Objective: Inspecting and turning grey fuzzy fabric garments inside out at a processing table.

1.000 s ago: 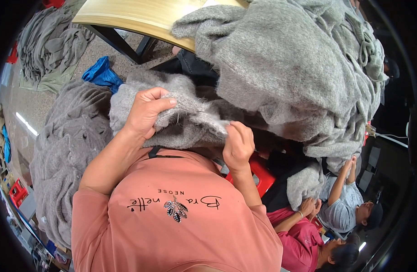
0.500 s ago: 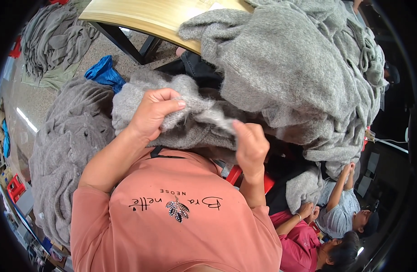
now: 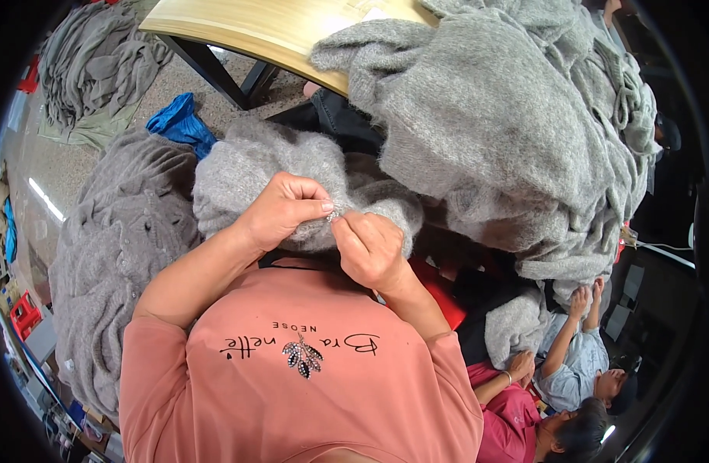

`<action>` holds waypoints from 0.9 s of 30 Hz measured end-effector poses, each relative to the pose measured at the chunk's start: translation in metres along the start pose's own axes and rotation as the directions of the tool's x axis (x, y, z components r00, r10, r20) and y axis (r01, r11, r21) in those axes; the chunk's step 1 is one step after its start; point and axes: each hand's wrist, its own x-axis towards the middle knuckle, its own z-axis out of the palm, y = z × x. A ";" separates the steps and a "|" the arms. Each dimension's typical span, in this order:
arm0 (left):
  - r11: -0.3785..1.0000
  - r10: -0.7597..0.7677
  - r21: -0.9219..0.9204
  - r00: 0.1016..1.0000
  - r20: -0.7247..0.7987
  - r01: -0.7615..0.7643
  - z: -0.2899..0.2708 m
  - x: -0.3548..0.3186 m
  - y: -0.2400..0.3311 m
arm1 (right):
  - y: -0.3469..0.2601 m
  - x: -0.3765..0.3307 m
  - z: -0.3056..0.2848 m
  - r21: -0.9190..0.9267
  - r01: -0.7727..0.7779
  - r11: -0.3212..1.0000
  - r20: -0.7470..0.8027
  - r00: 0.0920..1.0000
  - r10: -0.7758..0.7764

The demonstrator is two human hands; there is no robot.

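A fuzzy grey knit garment [image 3: 270, 158] lies bunched over my lap. My left hand [image 3: 289, 208] pinches an edge of it between thumb and fingers. Close against it, my right hand [image 3: 370, 243] is closed at the same spot, its fingertips on the knit. A small, pale, glittery bit shows between the fingertips, too small to make out. The rest of the garment spreads on both sides of my hands, and its lower part is hidden behind them.
A large grey knit heap [image 3: 486, 131] covers the right of the wooden table [image 3: 239, 23]. Another grey knit pile [image 3: 123, 255] stands at my left, near a blue cloth [image 3: 182, 123]. A red stool [image 3: 439, 293] is at my right. Two people work at lower right.
My right hand has moved left and up to meet my left hand. The stretched knit edge between them has drawn together, and my left hand has shifted slightly right and down.
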 end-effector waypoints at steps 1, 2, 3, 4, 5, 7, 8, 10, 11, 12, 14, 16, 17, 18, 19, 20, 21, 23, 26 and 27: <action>1.000 0.016 0.011 1.000 -0.010 -0.015 0.000 0.000 0.000 | 0.000 -0.001 0.000 0.025 -0.060 0.998 0.020 0.998 0.059; 1.000 0.016 0.010 1.000 -0.010 -0.016 0.000 0.000 -0.001 | 0.000 -0.001 0.001 0.049 -0.119 0.992 0.040 0.992 0.117; 0.999 0.037 0.020 0.998 -0.048 -0.036 0.001 -0.001 -0.003 | 0.001 -0.001 0.003 0.049 -0.118 0.992 0.041 0.992 0.116; 0.998 0.059 0.030 0.995 -0.086 -0.056 0.003 -0.001 -0.004 | 0.003 0.000 0.007 0.083 -0.131 0.988 0.011 0.991 0.130; 0.998 0.059 0.030 0.994 -0.087 -0.057 0.004 -0.002 -0.005 | 0.004 0.001 0.009 0.118 -0.142 0.983 -0.018 0.989 0.145; 0.983 0.165 0.099 0.978 -0.129 -0.153 0.005 -0.002 -0.005 | 0.003 0.006 0.010 0.165 -0.218 0.962 -0.022 0.974 0.224; 0.983 0.165 0.098 0.977 -0.131 -0.153 0.004 -0.003 -0.007 | 0.002 0.008 0.010 0.212 -0.292 0.933 -0.022 0.953 0.304; 0.970 0.153 0.214 0.975 -0.161 -0.117 0.000 -0.005 -0.012 | 0.007 0.007 0.012 0.330 -0.327 0.886 0.050 0.943 0.330; 0.970 0.153 0.215 0.975 -0.162 -0.116 0.001 -0.006 -0.011 | 0.010 0.006 0.013 0.437 -0.364 0.822 0.122 0.930 0.347; 0.957 0.149 0.273 0.974 -0.170 -0.099 0.003 -0.008 -0.009 | 0.012 0.005 0.012 0.438 -0.365 0.822 0.122 0.930 0.348; 0.941 0.145 0.329 0.973 -0.177 -0.081 0.004 -0.009 -0.009 | 0.016 0.002 0.007 0.482 -0.471 0.739 0.281 0.882 0.378; 0.845 0.306 0.499 0.940 -0.151 -0.195 0.004 -0.008 -0.012 | 0.012 0.003 0.005 0.463 -0.596 0.656 0.349 0.803 0.484; 0.844 0.306 0.500 0.940 -0.150 -0.195 0.003 -0.007 -0.013 | 0.011 0.004 0.005 0.434 -0.706 0.559 0.412 0.708 0.574; 0.783 0.404 0.561 0.905 -0.131 -0.268 0.003 -0.005 -0.015 | 0.010 0.004 0.006 0.435 -0.706 0.559 0.412 0.708 0.574; 0.711 0.497 0.619 0.861 -0.105 -0.335 0.003 -0.004 -0.016 | 0.010 0.003 0.007 0.413 -0.717 0.562 0.430 0.698 0.573; 0.710 0.497 0.620 0.862 -0.104 -0.334 0.003 -0.003 -0.018 | 0.010 0.002 0.009 0.392 -0.727 0.564 0.447 0.686 0.573; 0.690 0.515 0.637 0.852 -0.097 -0.344 0.003 -0.004 -0.020 | 0.011 0.000 0.010 0.393 -0.726 0.564 0.447 0.687 0.574; 0.668 0.532 0.655 0.842 -0.089 -0.353 0.003 -0.003 -0.022 | 0.013 -0.005 0.013 0.375 -0.738 0.561 0.493 0.671 0.553; 0.644 0.531 0.689 0.842 -0.090 -0.332 0.003 -0.004 -0.024 | 0.008 -0.012 0.019 0.343 -0.701 0.625 0.428 0.709 0.561; 0.641 0.536 0.695 0.838 -0.102 -0.325 0.004 -0.003 -0.024 | 0.006 -0.015 0.022 0.344 -0.700 0.626 0.428 0.710 0.559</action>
